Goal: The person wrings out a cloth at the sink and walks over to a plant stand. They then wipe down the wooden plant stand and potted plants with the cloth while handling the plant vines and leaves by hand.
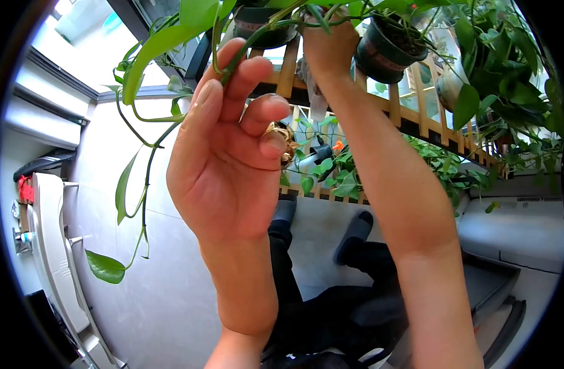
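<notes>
My left hand (230,147) is raised palm toward me, its thumb and index finger pinching the green stem of a trailing vine (148,178). The other fingers of that hand are curled loosely. From the pinch, the vine hangs down to the left with several leaves. My right hand (331,49) reaches up between two pots, closed, with its fingertips partly hidden by stems and leaves. A pale crumpled cloth or tissue (313,92) hangs out below it. Beside this hand is a dark green plant pot (389,52); another dark pot (263,31) stands to its left.
A wooden slatted plant stand (411,117) holds the pots, with leafy plants (509,80) at the right and more on a lower tier. My slippered feet (356,230) are beneath. A white slatted rack (54,240) stands far left, and a window is at the upper left.
</notes>
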{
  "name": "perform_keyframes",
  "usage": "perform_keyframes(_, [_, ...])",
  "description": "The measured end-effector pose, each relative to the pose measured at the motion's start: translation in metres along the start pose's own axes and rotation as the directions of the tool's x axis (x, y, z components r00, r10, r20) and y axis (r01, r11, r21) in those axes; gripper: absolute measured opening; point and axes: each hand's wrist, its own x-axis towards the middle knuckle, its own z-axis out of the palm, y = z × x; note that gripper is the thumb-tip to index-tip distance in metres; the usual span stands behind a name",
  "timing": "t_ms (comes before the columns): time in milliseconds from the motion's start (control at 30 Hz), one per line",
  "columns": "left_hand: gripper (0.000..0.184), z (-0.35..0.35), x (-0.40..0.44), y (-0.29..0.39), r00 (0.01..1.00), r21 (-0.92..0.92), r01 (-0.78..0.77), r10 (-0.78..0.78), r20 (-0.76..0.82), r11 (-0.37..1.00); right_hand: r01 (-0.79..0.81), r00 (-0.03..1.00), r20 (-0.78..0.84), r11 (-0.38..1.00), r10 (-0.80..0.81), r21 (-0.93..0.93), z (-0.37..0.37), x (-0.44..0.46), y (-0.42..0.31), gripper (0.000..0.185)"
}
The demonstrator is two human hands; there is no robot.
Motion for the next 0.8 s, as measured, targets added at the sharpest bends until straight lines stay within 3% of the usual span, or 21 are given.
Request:
perform_keyframes(33, [0.044,0.001,0.000,0.000,1.000,0.009,-0.002,0.002,-0.015,1.000,-0.002,0.998,0.056,0.999,0.004,-0.045,0.002,0.004,0.001,0.019])
perform_keyframes(67, [0.044,0.002,0.000,0.000,1.000,0.017,-0.003,0.003,-0.028,1.000,-0.133,0.970,0.182,0.976,0.164,-0.172,0.004,0.008,0.001,0.022])
perform_keyframes(133, [0.044,0.001,0.001,-0.001,1.000,0.010,-0.002,0.003,-0.020,1.000,-0.235,0.903,0.280,0.921,0.325,-0.311,0.008,0.014,0.001,0.025])
perform_keyframes(200, [0.045,-0.001,0.001,-0.001,1.000,-0.001,0.000,0.000,-0.016,1.000,0.157,0.880,0.465,0.863,0.099,-0.480,0.012,0.017,0.015,0.035])
perform_keyframes(367, [0.045,-0.002,0.002,-0.003,1.000,-0.001,0.001,-0.001,-0.016,1.000,-0.041,0.863,0.464,0.943,0.199,-0.329,0.010,0.014,0.032,0.037])
perform_keyframes(433, [0.045,-0.001,0.002,-0.004,1.000,0.002,0.004,-0.004,-0.020,1.000,0.190,0.929,0.367,0.916,-0.051,-0.355,0.006,0.012,0.030,0.033])
perform_keyframes(500, [0.045,0.000,0.002,-0.005,1.000,0.006,0.004,-0.003,-0.025,1.000,0.115,0.915,0.403,0.943,0.022,-0.313,-0.002,0.011,0.028,0.028])
perform_keyframes(600, [0.045,0.002,0.002,-0.005,0.999,0.009,-0.002,0.003,-0.051,1.000,0.319,0.875,0.470,0.873,-0.121,-0.370,-0.013,0.008,0.020,0.027])
perform_keyframes(800, [0.044,0.000,0.002,-0.005,0.999,0.016,-0.003,0.004,-0.053,1.000,0.213,0.851,0.515,0.964,-0.103,-0.159,-0.049,-0.007,0.003,0.025])
